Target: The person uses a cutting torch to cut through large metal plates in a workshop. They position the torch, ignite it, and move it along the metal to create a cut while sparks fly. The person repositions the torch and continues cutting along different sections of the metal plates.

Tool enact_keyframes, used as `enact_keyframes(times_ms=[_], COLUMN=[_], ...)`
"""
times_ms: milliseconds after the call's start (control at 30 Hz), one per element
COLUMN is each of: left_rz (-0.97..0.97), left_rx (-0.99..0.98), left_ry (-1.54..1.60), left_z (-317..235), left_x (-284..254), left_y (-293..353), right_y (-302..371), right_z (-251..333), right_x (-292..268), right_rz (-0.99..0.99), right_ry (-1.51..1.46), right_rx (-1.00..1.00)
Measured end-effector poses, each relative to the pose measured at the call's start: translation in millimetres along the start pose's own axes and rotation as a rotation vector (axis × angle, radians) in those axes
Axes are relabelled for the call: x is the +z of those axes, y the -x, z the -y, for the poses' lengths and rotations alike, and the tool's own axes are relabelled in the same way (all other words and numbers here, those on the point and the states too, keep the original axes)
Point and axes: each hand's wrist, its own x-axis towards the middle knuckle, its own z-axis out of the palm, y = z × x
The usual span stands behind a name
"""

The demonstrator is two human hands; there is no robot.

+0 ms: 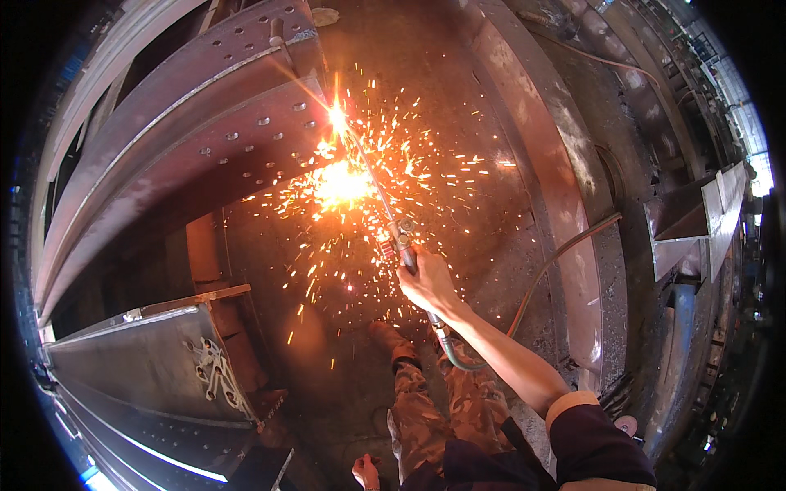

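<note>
My right hand [427, 282] grips the handle of a long cutting torch [385, 209]. Its thin tube reaches up and left to a bright flame at the edge of a steel beam [205, 139] with rows of bolt holes. Orange sparks [344, 188] spray down over the floor around the tip. A hose [557, 254] runs from the torch handle off to the right. My left hand [366, 472] hangs low by my thigh, holding nothing that I can see. My legs in camouflage trousers [434, 401] stand below the torch.
A second steel beam [155, 360] with white chalk marks lies at the lower left. A long rusty beam [557, 180] runs along the right, with more steel sections [696, 213] beyond it. The floor between them is dark steel plate.
</note>
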Motion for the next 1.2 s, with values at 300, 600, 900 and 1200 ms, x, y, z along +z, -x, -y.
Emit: enact_keyframes(times_ms=[300, 600, 900, 1200], left_rz=[-0.025, 0.001, 0.012, -0.033], left_rx=[-0.182, -0.213, -0.163, -0.186], left_ry=[0.276, 0.286, 0.229, 0.168], left_z=[-1.1, -9.7, -17.9, -19.4], left_x=[7.6, 8.2, 4.8, 7.4], left_y=[0.8, 3.2, 8.0, 8.2], right_y=[0.6, 4.1, 2.0, 3.4], right_z=[1.1, 2.9, 1.0, 0.9], right_x=[-3.6, -5.1, -5.0, -4.3], right_rz=[-0.004, 0.011, 0.057, 0.043], right_ry=[0.052, 0.083, 0.064, 0.036], right_rx=[0.007, 0.05, 0.06, 0.04])
